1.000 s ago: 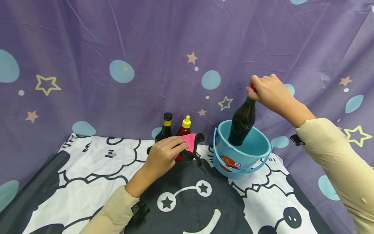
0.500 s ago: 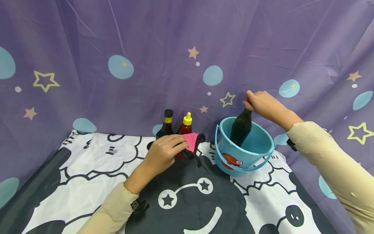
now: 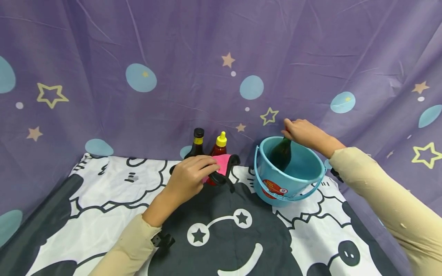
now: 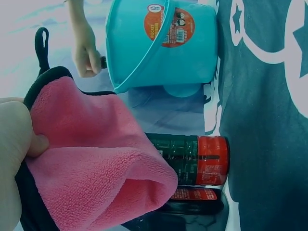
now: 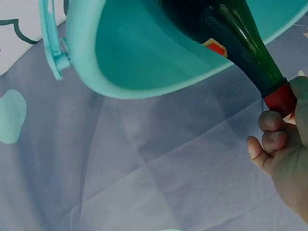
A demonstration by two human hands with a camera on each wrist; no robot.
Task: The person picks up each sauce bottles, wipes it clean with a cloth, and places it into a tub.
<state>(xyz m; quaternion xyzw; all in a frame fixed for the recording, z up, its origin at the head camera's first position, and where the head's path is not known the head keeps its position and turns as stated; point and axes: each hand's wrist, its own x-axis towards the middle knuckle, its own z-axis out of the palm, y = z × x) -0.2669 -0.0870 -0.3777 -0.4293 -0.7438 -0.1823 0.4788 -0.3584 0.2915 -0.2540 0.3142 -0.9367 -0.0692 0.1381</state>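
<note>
My right hand [image 3: 305, 132] grips a dark green glass bottle [image 3: 281, 155] by its red-capped neck [image 5: 280, 99]. Most of the bottle's body is down inside the light blue bucket [image 3: 286, 188], tilted, its base hidden by the bucket wall. My left hand [image 3: 188, 176] pinches a pink cloth with black edging [image 4: 96, 154], which hangs folded from the fingers. Just behind that cloth stand a dark bottle with a black cap [image 3: 197, 145] and a red sauce bottle with a yellow nozzle [image 3: 220, 145]; the cloth and hand cover their lower parts.
The bucket's handle [image 3: 293, 199] hangs down over its front. A black and white patterned cloth [image 3: 114, 184] covers the table. Close behind the bottles and bucket hangs a purple curtain [image 3: 193, 57] with stars and dots.
My right hand has come down and slightly left, lowering the green bottle deeper into the bucket. The left hand with the pink cloth has barely moved.
</note>
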